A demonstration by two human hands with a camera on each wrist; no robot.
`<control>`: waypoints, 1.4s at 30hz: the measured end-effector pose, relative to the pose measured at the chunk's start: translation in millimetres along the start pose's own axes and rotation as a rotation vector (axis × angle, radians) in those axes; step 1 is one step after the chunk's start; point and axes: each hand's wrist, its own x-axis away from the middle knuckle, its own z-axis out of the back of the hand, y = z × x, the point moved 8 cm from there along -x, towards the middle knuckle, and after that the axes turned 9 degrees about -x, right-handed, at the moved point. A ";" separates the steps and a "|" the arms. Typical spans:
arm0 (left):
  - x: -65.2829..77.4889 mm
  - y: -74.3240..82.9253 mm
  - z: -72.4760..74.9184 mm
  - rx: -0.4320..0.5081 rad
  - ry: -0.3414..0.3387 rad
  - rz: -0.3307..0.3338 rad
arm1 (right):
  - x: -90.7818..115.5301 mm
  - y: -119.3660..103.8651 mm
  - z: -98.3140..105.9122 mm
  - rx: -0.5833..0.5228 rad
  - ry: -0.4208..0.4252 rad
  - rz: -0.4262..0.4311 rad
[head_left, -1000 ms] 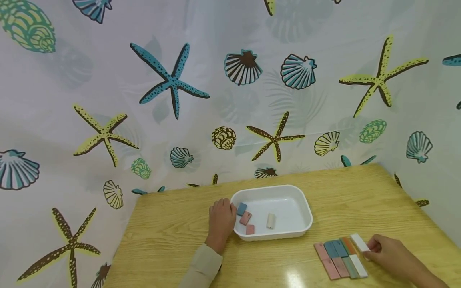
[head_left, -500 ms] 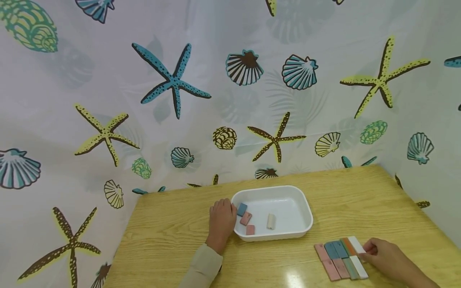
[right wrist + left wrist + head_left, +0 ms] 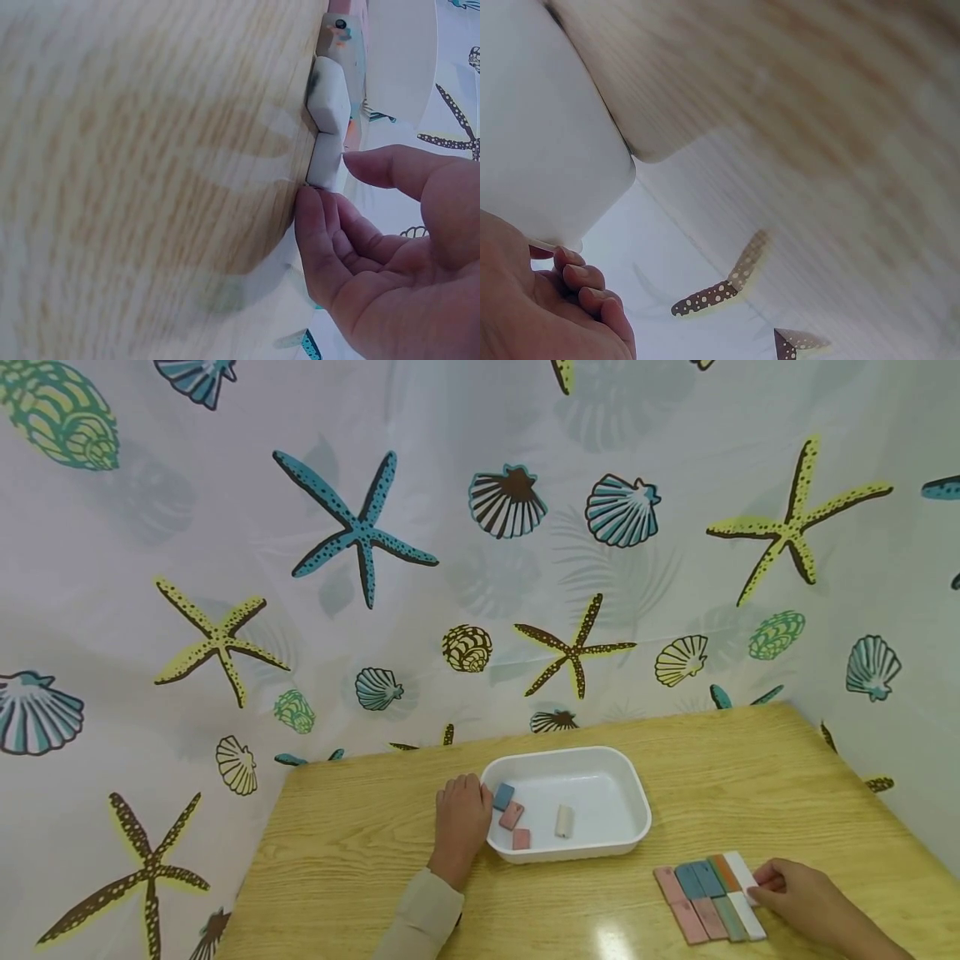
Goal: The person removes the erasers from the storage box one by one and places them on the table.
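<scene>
My left hand (image 3: 463, 820) grips the left rim of a white plastic tray (image 3: 643, 810), fingers curled at its edge in the left wrist view. Inside the tray lie a blue block (image 3: 503, 797), a pink block (image 3: 512, 815), a smaller pink block (image 3: 521, 838) and a cream block (image 3: 564, 821). At the right, my right hand (image 3: 802, 897) pinches a white block (image 3: 739, 868) at the end of two rows of coloured blocks. In the right wrist view, thumb and fingertips are against this white block (image 3: 325, 161), beside a second white block (image 3: 330, 97).
The two rows hold pink, blue, orange-green and grey-green blocks (image 3: 708, 878) set side by side on the wooden table (image 3: 360, 843). A white cloth (image 3: 420, 635) printed with shells and starfish hangs behind the table and at its sides.
My right hand has moved the white block left, from a tilted position against the row's end to flush alongside the orange-green block. My left hand has stayed on the tray.
</scene>
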 end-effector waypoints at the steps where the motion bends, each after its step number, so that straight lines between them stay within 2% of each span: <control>1: 0.0 -0.6 -0.1 -0.001 -0.001 0.002 | -0.6 -0.1 -0.3 -0.004 -0.002 0.000; 9: -0.6 -3.7 0.4 0.001 -0.005 0.016 | -2.5 -6.3 1.3 0.030 -0.007 0.028; 14: -1.1 -3.1 2.4 -0.002 0.011 0.004 | -5.4 -18.1 14.4 0.054 0.008 0.044; 16: -1.1 -2.9 2.8 -0.008 0.013 0.001 | -8.6 -29.2 21.6 0.066 0.045 0.088; 19: -1.1 -2.8 3.6 -0.012 0.011 0.002 | -13.4 -54.4 29.0 0.081 0.108 0.207; 22: -1.2 -2.8 4.0 -0.014 0.009 0.003 | -18.3 -83.4 30.3 0.087 0.130 0.314; 27: -1.7 -2.8 4.0 -0.014 0.020 -0.005 | -31.3 -127.2 23.1 0.092 0.049 0.440; 33: -2.1 -2.9 2.0 -0.020 0.022 -0.009 | -49.9 -171.9 2.7 0.192 -0.060 0.622; 39: -2.2 -3.3 -0.7 -0.028 0.005 -0.010 | -68.3 -196.0 -30.7 0.230 -0.268 0.735; 42: -1.7 -3.0 -0.7 -0.032 -0.003 -0.012 | -75.8 -203.1 -45.3 0.249 -0.325 0.761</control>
